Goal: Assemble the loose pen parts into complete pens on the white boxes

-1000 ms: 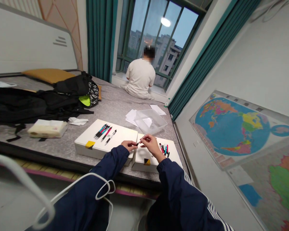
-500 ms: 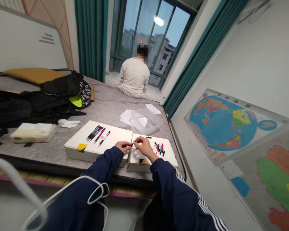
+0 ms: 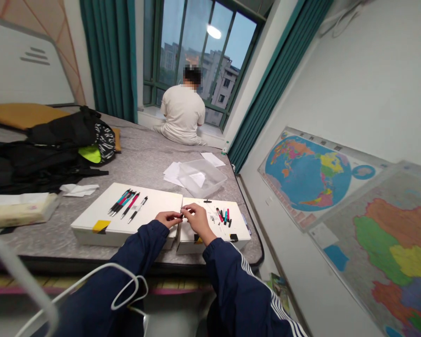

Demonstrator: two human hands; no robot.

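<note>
My left hand [image 3: 169,218] and my right hand [image 3: 197,220] meet over the gap between two white boxes, fingertips pinched together around a small dark piece too small to name. On the larger box [image 3: 91,204], to the left, several assembled pens [image 3: 123,202] lie side by side, and a black and white pen [image 3: 138,209] lies at their right. The smaller box [image 3: 210,238] carries several short coloured pen parts [image 3: 224,216], with tiny bits beside them and a black piece [image 3: 207,201] near its back edge.
A clear plastic bin [image 3: 210,180] and papers [image 3: 171,173] lie behind the boxes. A tissue pack [image 3: 21,209] and black bags [image 3: 56,145] are at left. A person [image 3: 183,112] sits by the window, back turned. A white cable [image 3: 91,270] hangs across my left sleeve.
The view has swung right, so the scene sits further left. My hands remain together at the gap between the boxes, still pinching the small dark piece.
</note>
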